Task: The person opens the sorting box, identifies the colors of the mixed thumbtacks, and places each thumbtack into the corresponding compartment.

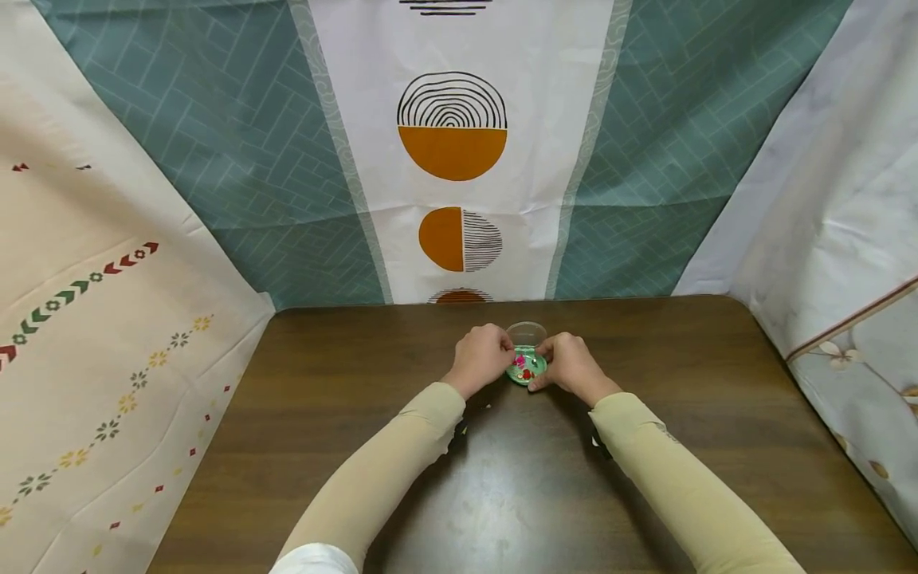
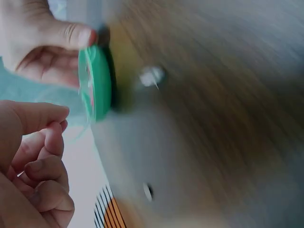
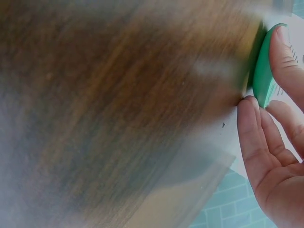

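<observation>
A small round green case (image 1: 526, 367) stands at the far middle of the table, its clear lid (image 1: 527, 333) raised at the back. Small pink and red pieces (image 1: 528, 374) lie inside, too small to identify. My right hand (image 1: 574, 365) grips the case's right side, with the thumb (image 3: 284, 57) on its near edge and fingers on the other side. At the case's left edge is my left hand (image 1: 482, 357). In the left wrist view the left hand (image 2: 35, 161) has curled fingers, thumb and index tips close together; whether something tiny is between them is unclear.
The brown wooden table (image 1: 344, 446) reaches to a patterned cloth (image 1: 459, 239) hanging behind it. More cloth hangs at the left (image 1: 107, 335) and right. A small pale spot (image 1: 488, 406) shows near the left sleeve. Both wrist views are blurred over the tabletop.
</observation>
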`<move>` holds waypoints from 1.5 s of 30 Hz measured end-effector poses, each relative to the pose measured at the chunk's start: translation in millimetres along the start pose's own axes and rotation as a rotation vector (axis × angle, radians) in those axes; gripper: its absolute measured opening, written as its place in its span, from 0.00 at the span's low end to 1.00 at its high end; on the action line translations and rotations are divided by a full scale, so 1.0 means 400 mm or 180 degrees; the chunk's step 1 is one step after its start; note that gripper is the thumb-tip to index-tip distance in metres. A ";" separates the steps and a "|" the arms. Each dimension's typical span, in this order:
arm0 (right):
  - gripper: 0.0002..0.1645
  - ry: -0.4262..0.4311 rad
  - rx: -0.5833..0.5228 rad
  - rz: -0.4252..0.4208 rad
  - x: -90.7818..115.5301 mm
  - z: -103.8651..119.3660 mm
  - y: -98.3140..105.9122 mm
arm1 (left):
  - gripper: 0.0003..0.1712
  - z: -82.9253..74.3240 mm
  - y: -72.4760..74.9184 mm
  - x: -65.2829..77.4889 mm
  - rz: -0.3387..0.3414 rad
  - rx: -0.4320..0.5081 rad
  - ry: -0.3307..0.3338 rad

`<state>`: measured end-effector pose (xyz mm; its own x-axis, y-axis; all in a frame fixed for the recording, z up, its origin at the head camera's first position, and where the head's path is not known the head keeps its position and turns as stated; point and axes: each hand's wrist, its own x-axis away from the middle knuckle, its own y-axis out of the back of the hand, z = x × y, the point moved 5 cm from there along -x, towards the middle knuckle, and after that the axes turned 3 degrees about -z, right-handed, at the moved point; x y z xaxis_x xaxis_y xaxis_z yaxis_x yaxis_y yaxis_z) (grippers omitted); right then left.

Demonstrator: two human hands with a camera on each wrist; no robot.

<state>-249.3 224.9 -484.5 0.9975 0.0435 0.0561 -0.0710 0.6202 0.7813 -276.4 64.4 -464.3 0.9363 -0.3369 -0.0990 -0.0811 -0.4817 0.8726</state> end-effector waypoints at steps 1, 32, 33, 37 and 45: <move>0.40 -0.0004 0.0000 0.0003 0.000 0.002 0.002 | 0.05 0.014 0.013 0.005 -0.0062 0.0033 0.0010; 0.41 -0.0005 0.0009 0.0030 0.005 0.008 -0.006 | 0.08 0.148 0.060 0.084 0.0324 -0.0913 -0.0119; 0.41 -0.0001 0.0009 0.0030 0.006 0.008 -0.006 | 0.07 0.142 0.058 0.084 0.0329 -0.0999 -0.0229; 0.40 0.0004 0.0012 0.0021 0.007 0.010 -0.006 | 0.08 0.124 0.053 0.085 0.0248 -0.1344 -0.0569; 0.40 -0.0022 0.0008 0.0041 0.006 0.008 -0.004 | 0.11 0.113 0.052 0.086 0.0147 -0.1679 -0.0751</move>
<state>-246.7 221.5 -483.5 0.9964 0.0460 0.0707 -0.0840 0.6175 0.7821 -261.4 6.2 -471.0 0.8294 -0.5485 -0.1065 0.1180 -0.0144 0.9929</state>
